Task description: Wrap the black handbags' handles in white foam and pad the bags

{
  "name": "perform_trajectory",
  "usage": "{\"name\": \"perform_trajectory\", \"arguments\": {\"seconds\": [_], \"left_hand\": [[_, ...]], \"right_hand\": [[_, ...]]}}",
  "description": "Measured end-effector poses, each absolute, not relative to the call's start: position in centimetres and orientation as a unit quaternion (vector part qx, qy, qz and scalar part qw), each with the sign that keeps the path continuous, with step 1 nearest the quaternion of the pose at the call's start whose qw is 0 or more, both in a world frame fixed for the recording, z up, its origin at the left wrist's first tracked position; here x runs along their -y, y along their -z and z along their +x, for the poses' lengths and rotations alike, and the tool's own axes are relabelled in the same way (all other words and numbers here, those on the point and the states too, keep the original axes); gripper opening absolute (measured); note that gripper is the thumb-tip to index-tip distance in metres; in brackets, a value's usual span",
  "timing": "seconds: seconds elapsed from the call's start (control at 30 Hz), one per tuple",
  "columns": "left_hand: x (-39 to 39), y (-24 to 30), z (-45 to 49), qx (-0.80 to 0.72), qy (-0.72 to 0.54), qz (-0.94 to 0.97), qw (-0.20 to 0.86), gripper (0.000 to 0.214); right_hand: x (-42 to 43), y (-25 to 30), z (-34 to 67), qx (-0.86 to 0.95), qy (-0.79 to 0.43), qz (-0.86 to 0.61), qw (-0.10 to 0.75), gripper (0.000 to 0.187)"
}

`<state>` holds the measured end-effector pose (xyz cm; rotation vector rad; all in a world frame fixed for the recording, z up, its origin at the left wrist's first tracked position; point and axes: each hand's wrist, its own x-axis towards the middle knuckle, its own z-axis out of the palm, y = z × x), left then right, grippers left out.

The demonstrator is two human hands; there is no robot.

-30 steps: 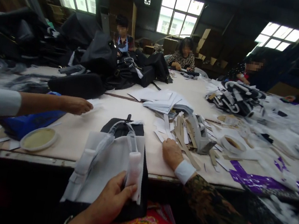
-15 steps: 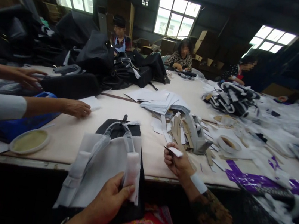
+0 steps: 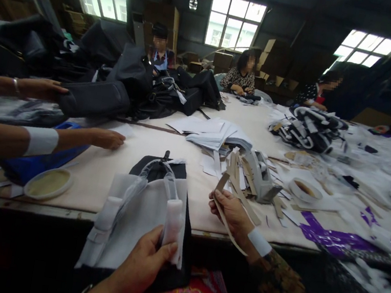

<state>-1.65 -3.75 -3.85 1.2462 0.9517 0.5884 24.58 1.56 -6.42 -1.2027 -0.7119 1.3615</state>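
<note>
A black bag [image 3: 157, 169] wrapped in white cloth [image 3: 142, 217] hangs over the table's near edge toward my lap. My left hand [image 3: 145, 265] is closed on its lower part, the thumb pressing one of the two white-wrapped handles [image 3: 173, 222]. My right hand [image 3: 231, 212] is lifted just above the table edge, fingers pinched on a long thin cardboard strip [image 3: 226, 223] that curves down past my wrist. A heap of cardboard and paper strips [image 3: 239, 173] lies just beyond that hand.
A co-worker's arms [image 3: 44, 140] reach in from the left, one hand on a black bag [image 3: 95, 98]. A round dish [image 3: 49, 182], a tape roll [image 3: 303, 188], stacked white paper [image 3: 212, 132], purple plastic [image 3: 337, 236] and piled black bags cover the table. Three people sit at the far end.
My right hand went from flat on the table to raised, and now pinches a long cardboard strip. On the left, the co-worker's upper hand reached onto the black bag. My left hand has held still.
</note>
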Motion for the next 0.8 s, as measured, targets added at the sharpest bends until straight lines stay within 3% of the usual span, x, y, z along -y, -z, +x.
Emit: {"name": "perform_trajectory", "arguments": {"seconds": [0.23,0.43,0.63,0.77,0.8], "left_hand": [[3.7,3.7,-1.7,-0.421,-0.261,0.553,0.670,0.031],[3.7,3.8,-1.5,-0.424,-0.257,0.558,0.666,0.031],[3.6,3.6,-1.6,-0.428,-0.265,0.562,0.656,0.028],[3.7,4.0,-1.7,-0.423,-0.266,0.556,0.664,0.028],[3.8,4.2,-1.7,-0.421,-0.264,0.556,0.666,0.028]], "right_hand": [[-0.9,6.2,24.3,0.252,-0.624,-0.464,0.576,0.035],[-0.4,5.8,24.6,0.214,-0.683,-0.402,0.571,0.019],[0.4,5.3,24.5,0.242,-0.701,-0.405,0.535,0.023],[0.1,4.7,24.7,0.378,-0.616,-0.487,0.490,0.060],[-0.2,4.4,24.9,0.429,-0.568,-0.526,0.465,0.060]]}}
